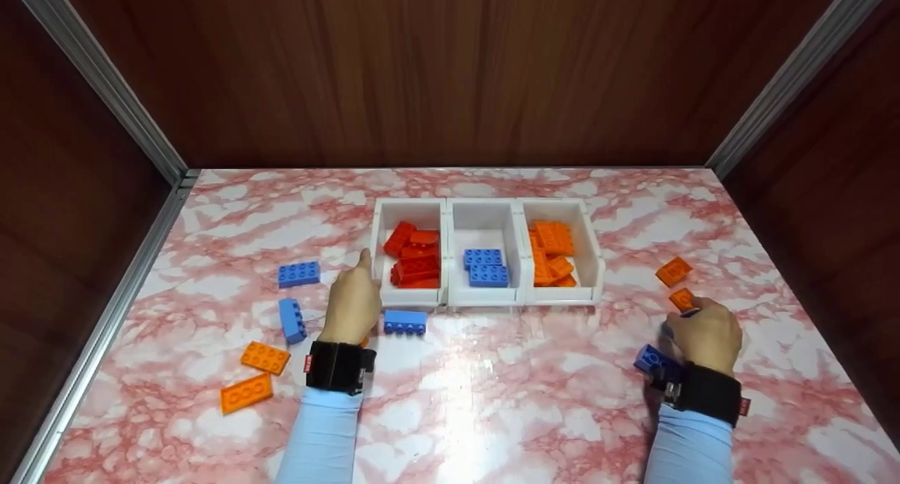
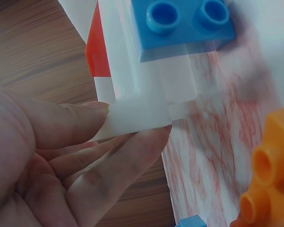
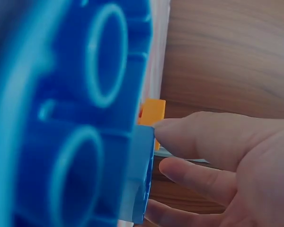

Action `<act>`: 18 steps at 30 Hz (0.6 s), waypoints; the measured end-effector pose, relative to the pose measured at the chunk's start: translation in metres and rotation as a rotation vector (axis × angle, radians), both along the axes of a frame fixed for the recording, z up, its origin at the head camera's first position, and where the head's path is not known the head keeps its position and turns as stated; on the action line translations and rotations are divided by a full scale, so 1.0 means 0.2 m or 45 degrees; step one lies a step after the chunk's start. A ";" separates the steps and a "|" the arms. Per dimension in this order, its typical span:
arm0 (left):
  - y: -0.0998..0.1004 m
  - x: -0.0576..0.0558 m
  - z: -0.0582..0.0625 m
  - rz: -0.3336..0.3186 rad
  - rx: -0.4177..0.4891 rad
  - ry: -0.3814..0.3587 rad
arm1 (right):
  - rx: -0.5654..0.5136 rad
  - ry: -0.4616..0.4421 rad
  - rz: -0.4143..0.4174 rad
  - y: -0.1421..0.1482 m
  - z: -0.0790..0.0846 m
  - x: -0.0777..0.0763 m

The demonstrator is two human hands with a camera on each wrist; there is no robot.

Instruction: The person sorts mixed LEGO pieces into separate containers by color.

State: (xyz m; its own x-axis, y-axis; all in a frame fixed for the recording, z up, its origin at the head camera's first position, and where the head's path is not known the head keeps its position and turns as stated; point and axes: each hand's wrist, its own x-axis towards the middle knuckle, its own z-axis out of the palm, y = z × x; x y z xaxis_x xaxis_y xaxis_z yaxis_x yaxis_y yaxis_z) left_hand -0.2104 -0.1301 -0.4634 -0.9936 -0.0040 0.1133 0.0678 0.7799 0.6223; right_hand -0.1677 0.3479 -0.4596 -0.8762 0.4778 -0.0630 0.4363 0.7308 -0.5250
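Observation:
My left hand (image 1: 354, 297) is at the left side of the white bin (image 1: 411, 299) of red bricks (image 1: 418, 267). In the left wrist view its thumb and fingers pinch the bin's pale wall (image 2: 137, 113). Over on the right, my right hand (image 1: 709, 335) grips a blue brick (image 3: 141, 175) between thumb and fingers. An orange brick (image 1: 681, 299) lies just beyond those fingertips, with another orange brick (image 1: 673, 271) behind it. Near the right wrist rests a second blue brick (image 1: 655, 359), its hollow underside large in the right wrist view.
Two more joined bins hold blue bricks (image 1: 486, 268) and orange bricks (image 1: 553, 248). Left of the left hand lie blue bricks (image 1: 299, 274) and orange bricks (image 1: 265, 357). A blue brick (image 1: 405, 322) lies before the left bin. Wooden panels (image 1: 450, 69) enclose the marbled table (image 1: 492, 399).

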 end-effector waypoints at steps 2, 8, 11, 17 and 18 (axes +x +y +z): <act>0.00 0.00 0.00 0.004 0.003 -0.012 | -0.018 -0.011 0.009 0.00 0.00 0.00; 0.00 0.00 0.00 0.004 0.008 -0.003 | -0.070 -0.085 0.045 -0.01 0.01 0.00; 0.00 0.00 0.00 -0.003 0.001 0.008 | -0.073 -0.110 0.051 -0.03 0.02 0.00; 0.00 0.00 -0.01 -0.009 -0.011 0.039 | -0.099 -0.143 0.060 -0.05 0.02 0.00; 0.00 0.00 -0.01 -0.009 -0.011 0.039 | -0.101 -0.145 0.063 -0.05 0.02 0.00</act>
